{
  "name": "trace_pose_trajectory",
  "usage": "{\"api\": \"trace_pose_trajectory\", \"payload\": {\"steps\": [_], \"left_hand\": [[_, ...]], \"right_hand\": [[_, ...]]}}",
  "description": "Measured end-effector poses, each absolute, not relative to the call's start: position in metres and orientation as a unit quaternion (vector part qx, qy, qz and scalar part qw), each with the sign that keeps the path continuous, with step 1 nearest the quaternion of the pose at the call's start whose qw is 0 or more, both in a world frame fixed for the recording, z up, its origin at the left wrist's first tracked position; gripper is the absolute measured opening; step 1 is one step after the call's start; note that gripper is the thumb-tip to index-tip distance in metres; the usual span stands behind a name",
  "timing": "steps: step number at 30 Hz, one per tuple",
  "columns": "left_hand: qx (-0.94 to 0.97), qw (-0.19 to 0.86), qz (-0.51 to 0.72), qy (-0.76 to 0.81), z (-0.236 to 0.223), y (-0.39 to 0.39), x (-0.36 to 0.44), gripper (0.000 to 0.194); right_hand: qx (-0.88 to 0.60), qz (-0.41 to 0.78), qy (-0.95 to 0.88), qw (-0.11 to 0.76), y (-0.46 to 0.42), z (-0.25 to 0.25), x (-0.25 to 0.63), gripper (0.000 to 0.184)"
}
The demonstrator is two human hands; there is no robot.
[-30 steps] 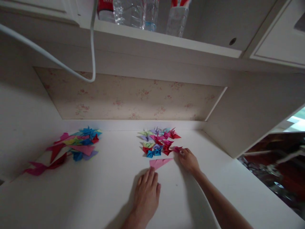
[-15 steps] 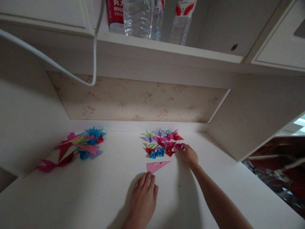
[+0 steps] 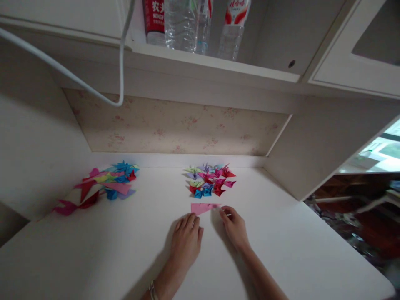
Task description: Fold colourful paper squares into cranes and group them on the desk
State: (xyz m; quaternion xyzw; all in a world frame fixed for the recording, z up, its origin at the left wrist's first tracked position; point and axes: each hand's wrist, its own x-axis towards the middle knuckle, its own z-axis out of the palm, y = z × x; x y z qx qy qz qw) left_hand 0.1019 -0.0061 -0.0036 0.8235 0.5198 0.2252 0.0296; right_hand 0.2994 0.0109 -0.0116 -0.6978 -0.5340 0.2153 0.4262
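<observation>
Left hand [image 3: 186,234] flat, fingers together, at folded pink paper wedge [image 3: 199,208]; right hand [image 3: 234,227] curled at tip, pinch unclear. Uneven pull could skew it.

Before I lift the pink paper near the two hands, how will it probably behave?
The pink paper looks thin, so it is probably very light. The white tabletop under it looks smooth, so a small push might slide it. Its narrow end by the right hand could crease easily.
</observation>
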Motion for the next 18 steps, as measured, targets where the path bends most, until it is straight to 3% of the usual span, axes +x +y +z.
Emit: {"api": "trace_pose_trajectory", "payload": {"steps": [6,12,18], "left_hand": [[0.825,0.008,0.235,0.514,-0.005,-0.008,0.101,0.029],[0.822,-0.005,0.247,0.513,-0.010,-0.009,0.099,0.027],[0.820,0.006,0.255,0.513,-0.009,-0.009,0.099,0.027]], "right_hand": [[-0.647,0.126,-0.672,0.337,-0.013,-0.009,0.263,0.027],[-0.631,0.040,-0.737,0.236,-0.015,-0.004,0.259,0.037],[-0.635,0.020,-0.749,0.186,-0.014,-0.001,0.253,0.035]]}}
